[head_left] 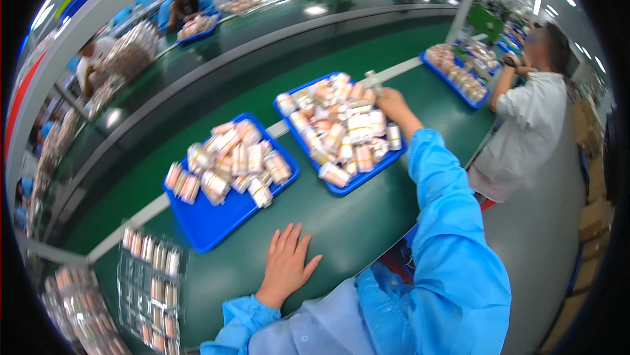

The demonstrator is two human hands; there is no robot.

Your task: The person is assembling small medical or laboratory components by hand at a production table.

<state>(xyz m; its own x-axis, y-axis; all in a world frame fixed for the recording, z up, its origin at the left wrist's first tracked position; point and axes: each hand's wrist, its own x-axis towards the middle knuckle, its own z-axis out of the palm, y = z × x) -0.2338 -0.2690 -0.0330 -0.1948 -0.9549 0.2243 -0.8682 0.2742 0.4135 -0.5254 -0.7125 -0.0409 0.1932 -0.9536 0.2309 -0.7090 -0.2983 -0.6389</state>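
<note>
My left hand (pixel 287 264) rests flat on the green worktop, fingers spread, holding nothing. My right hand (pixel 392 104) is stretched to the far right corner of a blue tray (pixel 341 189). Its fingers are curled together beside a small pale item (pixel 373 80); blur hides exactly what they grip. Heaped in this tray are bundles of small pink and white cylinders (pixel 360 128), banded in yellow. To its left, a second blue tray (pixel 209 227) bears similar bundles (pixel 226 158) on its far part, with bare blue bottom at the near end.
Clear compartment trays (pixel 153 283) holding cylinders lie at the lower left, beside a filled stack (pixel 85 309). Another loaded blue tray (pixel 453 79) is farther right, near a person in white (pixel 525 132). A grey rail (pixel 262 43) borders the worktop's far side; more people work beyond.
</note>
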